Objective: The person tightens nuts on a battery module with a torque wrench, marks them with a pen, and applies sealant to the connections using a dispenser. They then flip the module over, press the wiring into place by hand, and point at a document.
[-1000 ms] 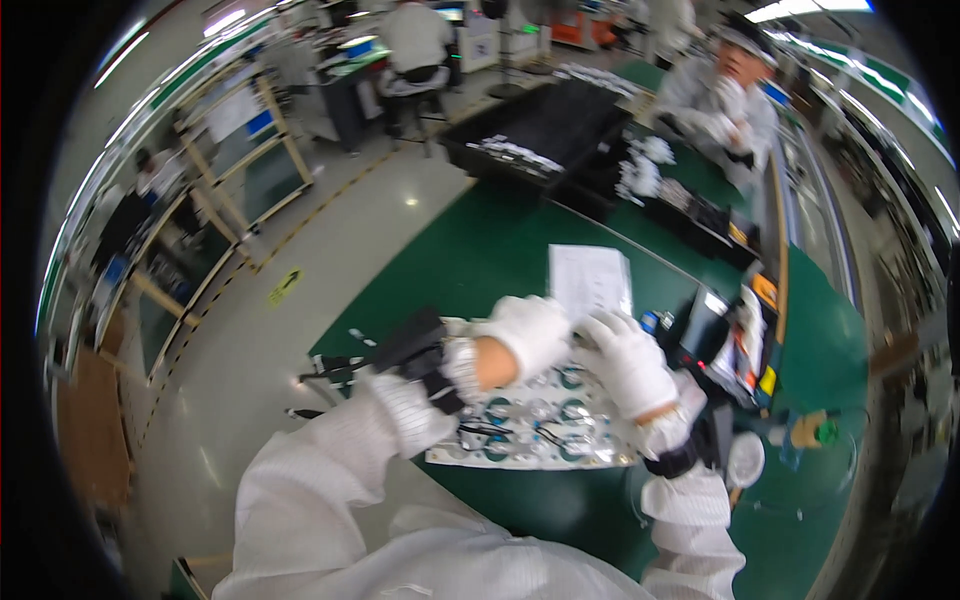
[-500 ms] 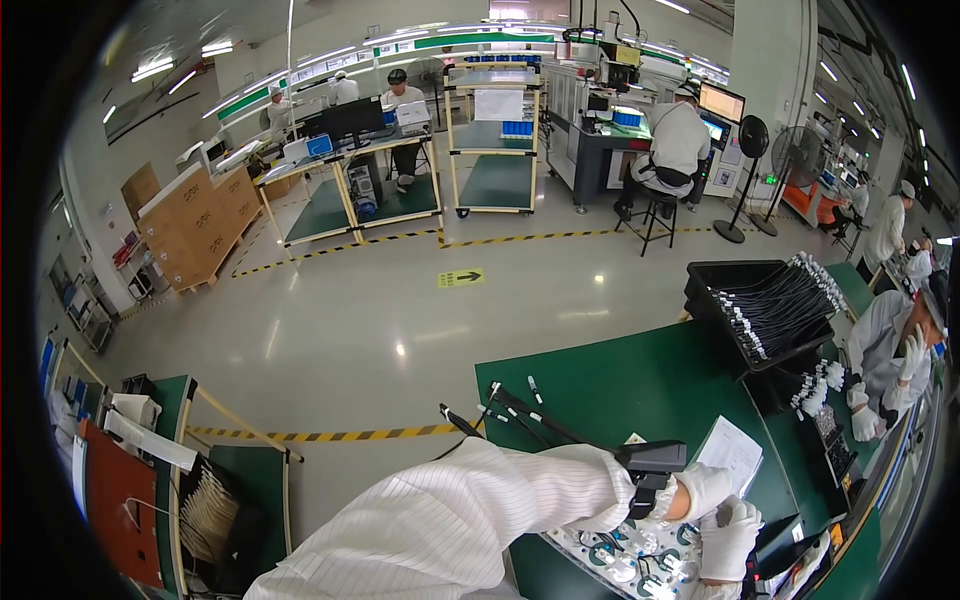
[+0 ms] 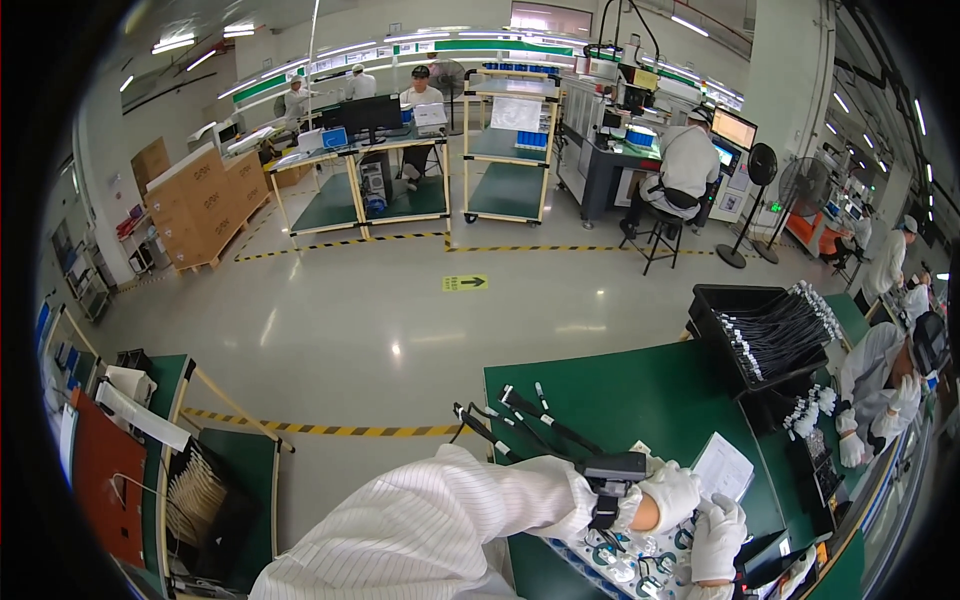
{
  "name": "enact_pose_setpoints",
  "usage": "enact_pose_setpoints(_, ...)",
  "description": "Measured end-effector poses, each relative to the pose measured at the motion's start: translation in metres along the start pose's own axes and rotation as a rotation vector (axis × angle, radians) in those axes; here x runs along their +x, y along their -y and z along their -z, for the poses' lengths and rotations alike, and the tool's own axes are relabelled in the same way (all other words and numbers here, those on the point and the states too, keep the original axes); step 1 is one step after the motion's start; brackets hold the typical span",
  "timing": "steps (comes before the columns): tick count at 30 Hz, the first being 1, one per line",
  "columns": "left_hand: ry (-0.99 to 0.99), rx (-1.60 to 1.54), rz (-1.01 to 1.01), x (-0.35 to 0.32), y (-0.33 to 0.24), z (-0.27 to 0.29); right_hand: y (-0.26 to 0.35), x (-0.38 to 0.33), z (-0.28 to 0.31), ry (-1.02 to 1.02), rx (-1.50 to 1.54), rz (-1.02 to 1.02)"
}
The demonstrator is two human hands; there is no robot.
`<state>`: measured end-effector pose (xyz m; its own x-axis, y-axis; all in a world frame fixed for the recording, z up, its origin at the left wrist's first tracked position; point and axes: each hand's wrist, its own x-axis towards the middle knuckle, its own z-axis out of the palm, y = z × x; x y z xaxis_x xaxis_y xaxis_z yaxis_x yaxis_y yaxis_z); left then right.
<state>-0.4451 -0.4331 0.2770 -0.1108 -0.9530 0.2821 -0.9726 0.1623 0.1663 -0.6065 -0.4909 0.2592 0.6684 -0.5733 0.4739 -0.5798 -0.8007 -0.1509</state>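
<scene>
My left hand (image 3: 672,492), in a white glove, reaches over the far side of a tray (image 3: 582,566) holding several small clear-and-white parts with dark rings. Its fingers are bent downward, and whatever they hold is too small to make out. A black device (image 3: 614,467) is strapped round that wrist over the striped sleeve. Just right of it, at the tray's right side, my right hand (image 3: 716,540) is also gloved, its fingers curled together. What it grips, if anything, is hidden. A printed sheet (image 3: 724,467) lies beyond both hands.
Black cables (image 3: 540,420) lie at the left end of the green table (image 3: 620,385). A black bin (image 3: 765,335) full of cables stands at the back right. A co-worker (image 3: 880,385) sits at the right. Left is a shelf cart (image 3: 235,480).
My left hand has drawn left, a little apart from my right hand. The whole view has shifted slightly. At the right, the co-worker's raised hand has come down.
</scene>
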Motion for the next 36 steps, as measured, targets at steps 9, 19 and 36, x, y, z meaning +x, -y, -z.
enact_pose_setpoints(9, 0.038, -0.306, 0.211, 0.017, 0.007, -0.024, 0.004, 0.011, 0.029, 0.153, 0.273, 0.069)
enact_pose_setpoints(19, -0.729, -0.164, 0.03, 0.015, -0.008, -0.089, 0.015, 0.009, 0.018, 0.188, 0.135, -0.174)
enact_pose_setpoints(36, -0.326, -0.294, 0.073, -0.03, 0.01, 0.01, 0.01, 0.004, 0.035, 0.262, 0.055, -0.212)
